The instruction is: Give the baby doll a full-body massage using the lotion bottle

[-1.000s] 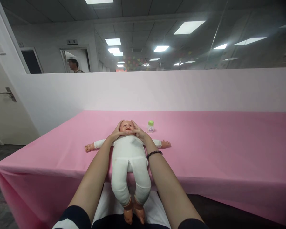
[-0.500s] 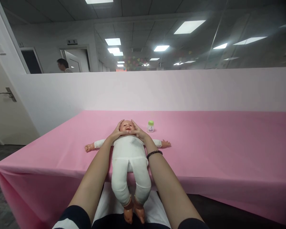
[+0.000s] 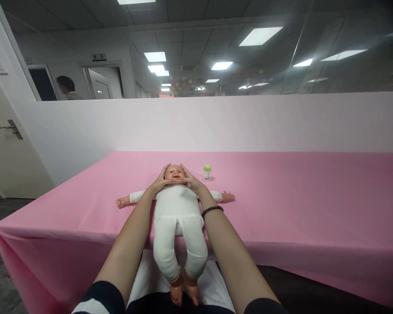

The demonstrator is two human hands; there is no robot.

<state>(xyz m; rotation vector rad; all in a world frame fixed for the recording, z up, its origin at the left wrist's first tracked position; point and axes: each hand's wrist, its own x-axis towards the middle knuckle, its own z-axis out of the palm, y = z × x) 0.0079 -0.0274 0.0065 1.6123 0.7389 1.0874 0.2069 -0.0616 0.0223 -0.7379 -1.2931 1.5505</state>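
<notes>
A baby doll [image 3: 175, 203] with a white cloth body lies on its back, its arms spread sideways and its legs hanging over the table's near edge. My left hand [image 3: 160, 180] is cupped round the side of the doll's head [image 3: 174, 172] on the left of the view. On the other side, my right hand [image 3: 191, 179] holds the head in the same way. Both thumbs rest along the doll's chin, fingers up beside its cheeks. Just right of the head stands a small jar [image 3: 207, 173] with a green lid, apart from my hand.
A pink cloth [image 3: 298, 200] covers the wide table and hangs over its edges. Behind it runs a low white wall [image 3: 216, 124] with glass above. A door [image 3: 11, 144] is at the left. Beyond the glass is a person [image 3: 67, 87].
My thumbs have slid slightly apart along the doll's chin. The rest of my hands and the doll stay in place. The person behind the glass has moved left.
</notes>
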